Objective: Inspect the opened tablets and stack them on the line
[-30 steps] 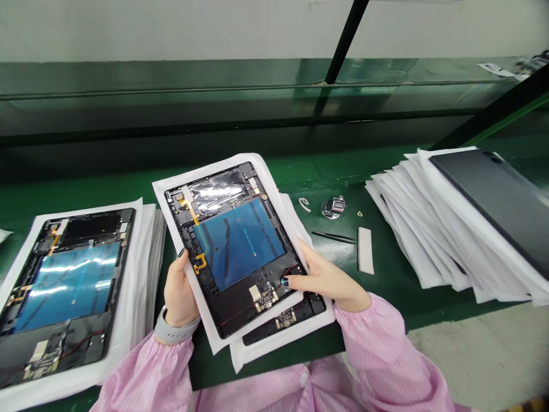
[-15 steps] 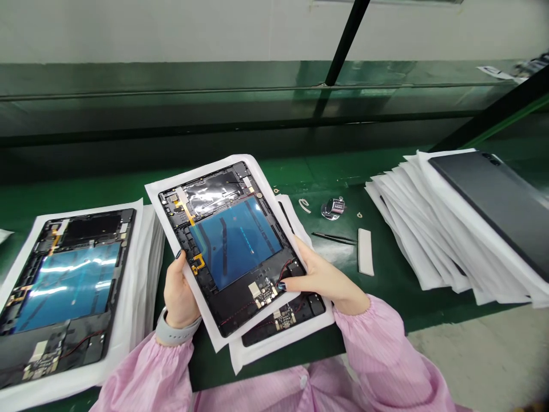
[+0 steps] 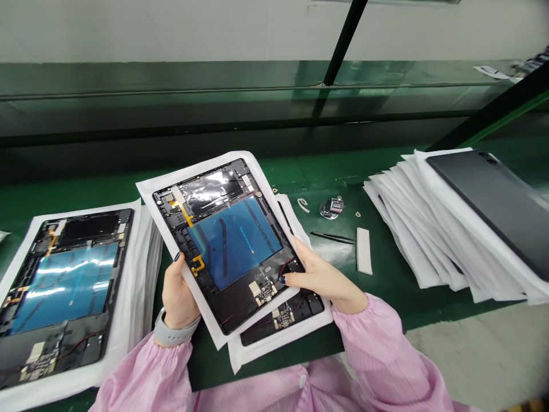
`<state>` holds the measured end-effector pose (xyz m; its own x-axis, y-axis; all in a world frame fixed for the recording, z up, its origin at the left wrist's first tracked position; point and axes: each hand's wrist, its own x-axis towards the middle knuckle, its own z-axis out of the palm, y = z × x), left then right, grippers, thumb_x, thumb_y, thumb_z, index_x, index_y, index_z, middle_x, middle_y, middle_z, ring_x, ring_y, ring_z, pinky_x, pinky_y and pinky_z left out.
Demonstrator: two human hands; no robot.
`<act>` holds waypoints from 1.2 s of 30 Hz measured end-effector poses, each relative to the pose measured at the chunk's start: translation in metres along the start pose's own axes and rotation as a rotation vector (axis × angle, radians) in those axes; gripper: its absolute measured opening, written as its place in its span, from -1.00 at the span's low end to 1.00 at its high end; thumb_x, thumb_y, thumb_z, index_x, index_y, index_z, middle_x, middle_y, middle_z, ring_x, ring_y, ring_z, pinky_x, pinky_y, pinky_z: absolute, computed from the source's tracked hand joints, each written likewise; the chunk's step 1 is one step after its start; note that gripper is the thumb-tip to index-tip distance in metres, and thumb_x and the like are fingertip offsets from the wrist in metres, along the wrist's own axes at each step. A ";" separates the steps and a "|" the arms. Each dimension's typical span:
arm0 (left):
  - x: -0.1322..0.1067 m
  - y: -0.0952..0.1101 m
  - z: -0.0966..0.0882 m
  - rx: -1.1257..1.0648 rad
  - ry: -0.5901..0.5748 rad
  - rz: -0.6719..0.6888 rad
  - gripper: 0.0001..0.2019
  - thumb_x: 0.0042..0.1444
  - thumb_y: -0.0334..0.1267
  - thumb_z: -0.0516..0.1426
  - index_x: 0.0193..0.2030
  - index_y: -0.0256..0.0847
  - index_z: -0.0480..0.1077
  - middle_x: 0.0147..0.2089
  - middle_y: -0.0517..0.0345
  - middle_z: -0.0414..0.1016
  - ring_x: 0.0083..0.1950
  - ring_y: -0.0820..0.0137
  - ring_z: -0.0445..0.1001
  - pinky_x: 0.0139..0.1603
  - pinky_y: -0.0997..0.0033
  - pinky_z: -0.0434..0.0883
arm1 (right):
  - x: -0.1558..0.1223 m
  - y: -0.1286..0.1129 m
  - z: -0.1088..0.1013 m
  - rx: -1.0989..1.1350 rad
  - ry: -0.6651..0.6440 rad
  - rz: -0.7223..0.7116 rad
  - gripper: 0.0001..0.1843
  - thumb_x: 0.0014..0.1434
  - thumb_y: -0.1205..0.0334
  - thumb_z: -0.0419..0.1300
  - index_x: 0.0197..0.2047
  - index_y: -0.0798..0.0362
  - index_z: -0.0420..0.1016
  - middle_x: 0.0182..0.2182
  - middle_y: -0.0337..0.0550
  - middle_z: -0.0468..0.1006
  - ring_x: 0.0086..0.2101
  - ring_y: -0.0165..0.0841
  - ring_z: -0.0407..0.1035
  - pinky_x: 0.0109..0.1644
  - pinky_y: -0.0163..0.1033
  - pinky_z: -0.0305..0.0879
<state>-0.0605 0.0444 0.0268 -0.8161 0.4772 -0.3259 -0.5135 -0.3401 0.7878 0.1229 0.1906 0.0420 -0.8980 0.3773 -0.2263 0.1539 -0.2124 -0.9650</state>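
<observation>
Both my hands raise an opened tablet body (image 3: 223, 246), its blue battery area, black frame and small circuit board facing up, on a white foam sheet (image 3: 169, 194). My left hand (image 3: 178, 292) grips the sheet and tablet's lower left edge from beneath, with the thumb on top. My right hand (image 3: 319, 280) holds the right edge, one fingertip resting near the circuit board. Under them lies a second opened tablet (image 3: 283, 317) on its own sheet, mostly hidden.
Another opened tablet (image 3: 64, 286) lies left on stacked white sheets. Right stand a white sheet pile (image 3: 412, 240) and dark tablet cover (image 3: 489, 200). Tweezers (image 3: 332, 237), a tally counter (image 3: 332, 207) and a white foam strip (image 3: 363, 250) lie on the green bench (image 3: 343, 171).
The held tablet has tilted, its upper end swinging slightly left. Both hands keep their hold on it.
</observation>
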 end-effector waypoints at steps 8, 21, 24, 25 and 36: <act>0.000 0.000 -0.001 0.007 0.034 0.013 -0.63 -0.22 0.04 0.37 -0.31 -0.14 0.60 -0.36 0.13 0.68 0.05 -0.04 0.59 0.09 0.04 0.54 | 0.000 -0.003 0.002 -0.056 0.033 -0.020 -0.11 0.03 0.50 0.11 0.43 -0.10 0.11 0.31 -0.28 0.31 0.26 -0.22 0.21 0.33 -0.18 0.16; -0.001 0.000 0.002 0.046 0.019 0.050 -0.70 -0.12 0.01 0.31 -0.32 -0.15 0.60 -0.39 0.14 0.67 0.06 -0.02 0.58 0.11 0.05 0.53 | 0.002 -0.002 0.004 -0.083 0.048 -0.105 -0.20 0.02 0.49 0.09 0.36 -0.03 0.24 0.26 -0.25 0.39 0.25 -0.21 0.24 0.35 -0.15 0.15; -0.001 0.001 0.001 0.045 0.019 0.055 -0.72 -0.11 0.00 0.32 -0.33 -0.13 0.59 -0.39 0.15 0.67 0.07 -0.02 0.58 0.11 0.04 0.53 | 0.002 -0.001 0.003 -0.083 0.052 -0.098 -0.23 0.03 0.49 0.09 0.34 -0.05 0.28 0.23 -0.26 0.42 0.24 -0.19 0.26 0.35 -0.12 0.16; -0.001 0.001 0.000 0.042 0.020 0.067 -0.73 -0.11 -0.01 0.32 -0.34 -0.14 0.59 -0.39 0.15 0.66 0.08 -0.03 0.57 0.12 0.04 0.52 | 0.002 -0.001 0.003 -0.087 0.052 -0.101 -0.24 0.03 0.48 0.09 0.33 -0.05 0.29 0.22 -0.26 0.43 0.23 -0.19 0.27 0.35 -0.11 0.17; 0.000 0.001 -0.002 0.036 0.028 0.073 -0.74 -0.11 0.01 0.33 -0.39 -0.12 0.57 -0.39 0.18 0.67 0.07 0.01 0.58 0.11 0.11 0.53 | 0.001 -0.004 0.003 -0.094 0.036 -0.108 -0.33 0.08 0.47 0.08 0.27 -0.06 0.37 0.15 -0.24 0.50 0.18 -0.18 0.33 0.30 -0.11 0.24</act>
<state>-0.0615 0.0430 0.0262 -0.8583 0.4294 -0.2810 -0.4430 -0.3439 0.8279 0.1197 0.1891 0.0464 -0.8963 0.4259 -0.1231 0.0962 -0.0842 -0.9918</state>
